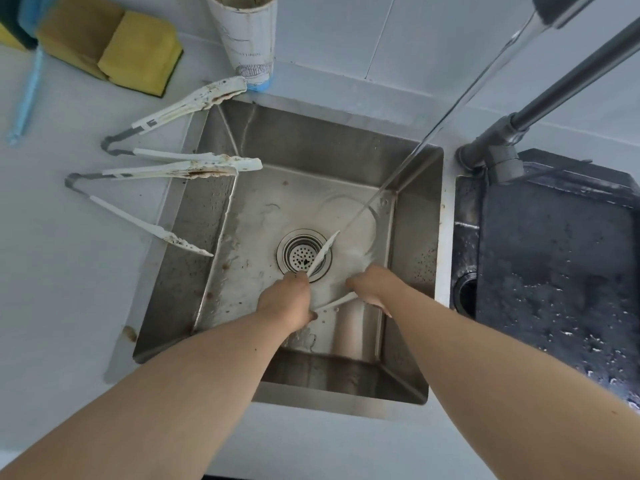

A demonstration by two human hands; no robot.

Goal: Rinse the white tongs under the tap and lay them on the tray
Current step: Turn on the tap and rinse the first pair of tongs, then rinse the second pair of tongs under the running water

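Note:
Both my hands are low inside the steel sink [420, 258], holding one pair of white tongs [323, 252] spread apart. My left hand [285, 301] grips one arm, whose tip points up over the drain [300, 254]. My right hand [372, 285] closes on the other arm, which runs between the two hands. A stream of water [446, 116] falls from the tap [554, 8] at the upper right and lands beside the raised tip. A wet black tray [561, 258] lies right of the sink.
Two more dirty white tongs [180, 109] [145, 178] lie on the counter at the left, their tips over the sink rim. Yellow sponges [138, 53] and a white cup [247, 36] stand at the back. A grey tap pipe [554, 88] crosses above the tray.

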